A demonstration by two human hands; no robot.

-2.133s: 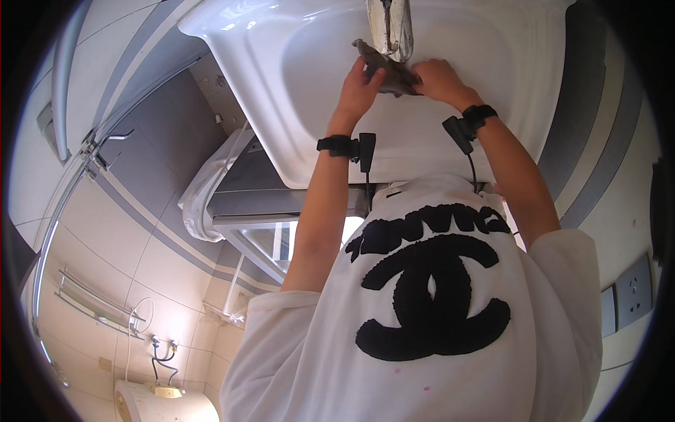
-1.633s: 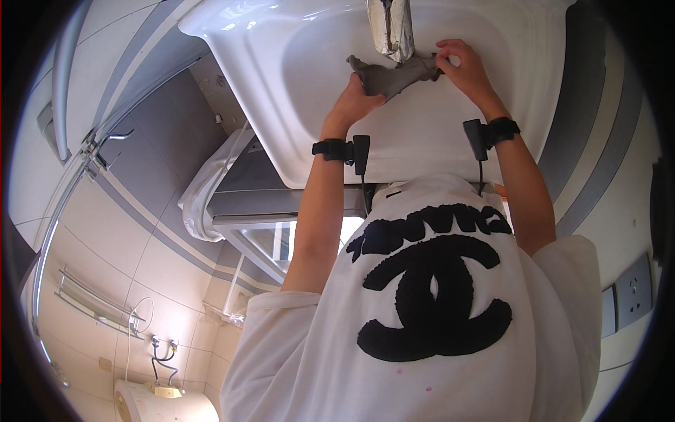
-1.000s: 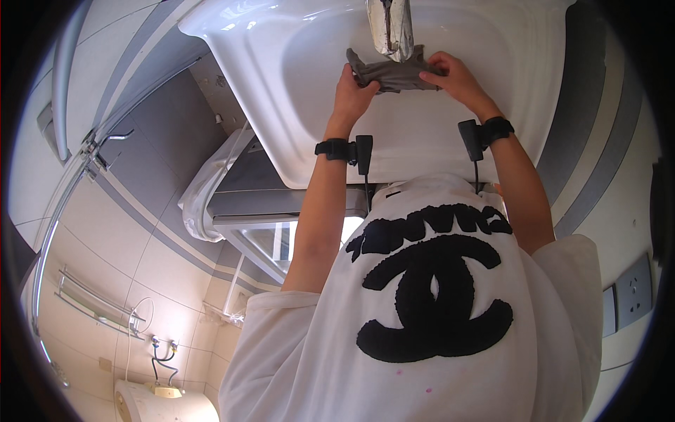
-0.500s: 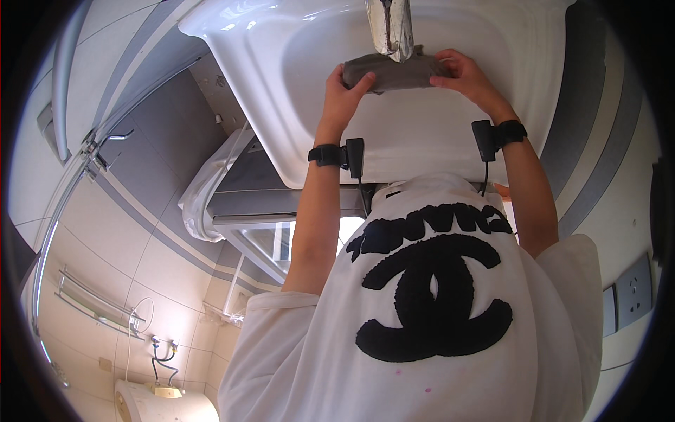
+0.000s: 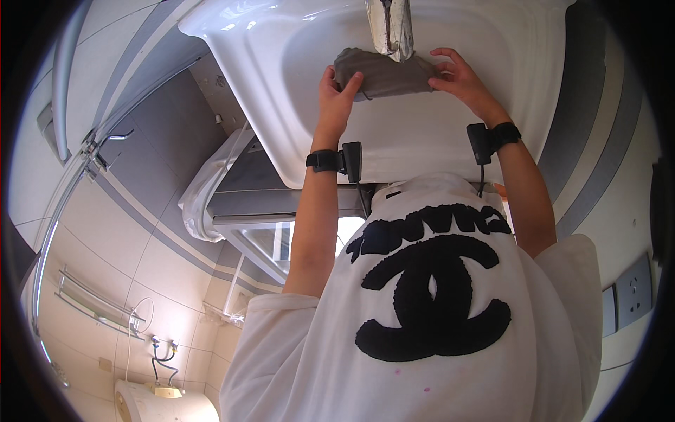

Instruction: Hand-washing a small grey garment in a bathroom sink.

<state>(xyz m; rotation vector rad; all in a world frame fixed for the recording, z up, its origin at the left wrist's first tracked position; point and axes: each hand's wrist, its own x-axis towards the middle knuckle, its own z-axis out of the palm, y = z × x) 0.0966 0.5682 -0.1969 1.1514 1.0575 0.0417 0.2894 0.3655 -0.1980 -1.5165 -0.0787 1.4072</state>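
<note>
Left hand (image 5: 339, 95) and right hand (image 5: 460, 81) hold a grey cloth (image 5: 394, 79) between them

I see the left hand half closed on the near end of its side, thumb laid over the fabric and fingers behind it. Across from it, the right hand pinches the other end, its upper fingers loosely spread. Just ahead of both, a faucet (image 5: 389, 28) with a worn, patchy finish hangs over the stretch between the thumbs. Below the hands curves a glossy white washbasin (image 5: 415, 137); whether the cloth touches it, I can't tell.

Well off to the left hand's left, a bent metal rail (image 5: 53, 218) crosses the tiled wall (image 5: 91, 239), grey tiles giving way to beige. Behind that hand, far back, sit a metal rack (image 5: 95, 306) and a white tank (image 5: 169, 406) with dark hoses (image 5: 163, 366). Well behind the right hand, a grey wall socket (image 5: 635, 288) is set in pale tile.
</note>
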